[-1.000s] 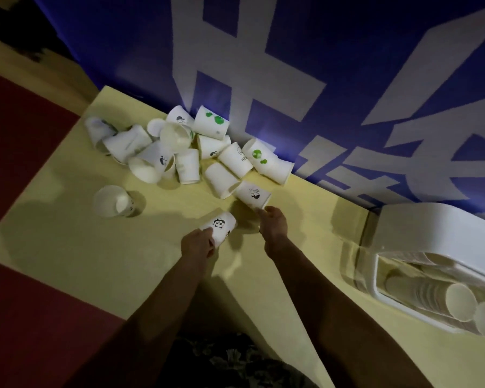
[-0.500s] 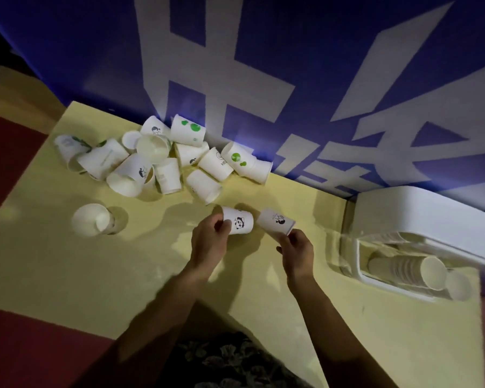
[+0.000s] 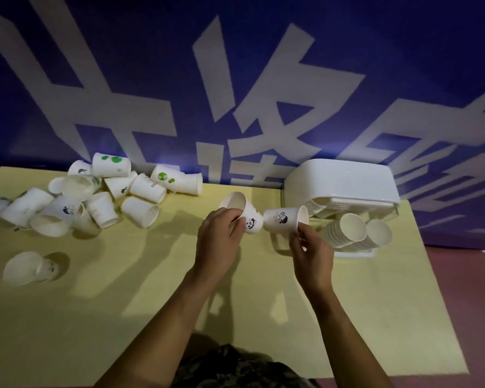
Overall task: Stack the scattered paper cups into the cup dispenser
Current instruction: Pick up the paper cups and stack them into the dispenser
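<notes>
Both hands raised above the yellow table [image 3: 375, 317], each gripping one paper cup; left hand [image 3: 219, 242] has fingers curled round the panda cup [image 3: 242, 212], its open mouth tilted up and away to the left, base pointing right; right hand [image 3: 310, 247] pinches the second cup [image 3: 284, 219] near its rim, mouth facing right toward the dispenser, base pointing left; the two cup bases sit just beside each other, almost touching, whether they actually meet I cannot tell.

Cup dispenser [image 3: 339, 183] is a white box at the right rear of the table, against the wall; two rows of nested cups [image 3: 350, 231] lie on their sides in its clear tray, mouths facing the camera; the right-hand cup is just beside the nearer row.

Loose pile of cups [image 3: 95, 197] lies at the left rear of the table, most on their sides, some with green spots, some with small black prints; one lone cup [image 3: 25, 267] lies on its side nearer the front left, well apart from the pile.

Behind the table a blue wall [image 3: 403, 51] with large white characters; dim light, hard shadows under the forearms.
</notes>
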Demonstrator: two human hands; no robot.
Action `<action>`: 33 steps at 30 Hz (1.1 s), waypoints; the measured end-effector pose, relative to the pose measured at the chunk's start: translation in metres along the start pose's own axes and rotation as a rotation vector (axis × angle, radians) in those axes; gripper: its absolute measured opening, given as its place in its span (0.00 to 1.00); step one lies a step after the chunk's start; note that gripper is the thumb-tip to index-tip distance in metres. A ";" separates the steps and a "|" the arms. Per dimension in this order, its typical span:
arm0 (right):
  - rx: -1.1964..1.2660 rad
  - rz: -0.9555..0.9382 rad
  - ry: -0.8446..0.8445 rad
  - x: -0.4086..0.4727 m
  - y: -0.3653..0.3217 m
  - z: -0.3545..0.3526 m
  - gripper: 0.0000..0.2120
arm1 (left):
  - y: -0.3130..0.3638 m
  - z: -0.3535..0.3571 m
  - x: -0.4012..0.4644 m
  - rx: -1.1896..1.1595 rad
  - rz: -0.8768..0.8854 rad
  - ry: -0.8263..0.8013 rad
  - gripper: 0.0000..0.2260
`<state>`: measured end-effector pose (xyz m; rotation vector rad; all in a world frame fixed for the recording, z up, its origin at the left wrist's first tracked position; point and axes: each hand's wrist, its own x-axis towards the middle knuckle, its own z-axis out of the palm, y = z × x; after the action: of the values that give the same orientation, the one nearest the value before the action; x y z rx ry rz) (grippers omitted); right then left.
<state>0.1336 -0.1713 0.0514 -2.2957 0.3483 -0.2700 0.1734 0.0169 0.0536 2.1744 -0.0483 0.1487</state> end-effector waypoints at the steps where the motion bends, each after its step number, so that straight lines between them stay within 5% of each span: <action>1: -0.009 -0.029 0.024 0.001 0.006 -0.010 0.03 | 0.009 0.008 -0.002 -0.004 0.027 0.004 0.04; 14: -0.128 -0.129 0.189 0.037 0.113 -0.157 0.09 | 0.140 0.142 -0.019 0.069 0.228 -0.161 0.08; 33: -0.504 -0.215 -0.309 0.092 0.208 -0.171 0.11 | 0.173 0.250 -0.003 0.619 0.087 -0.596 0.11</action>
<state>0.1350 -0.4548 0.0206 -2.8242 0.0049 0.0821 0.1770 -0.2868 0.0532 2.7592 -0.4912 -0.5038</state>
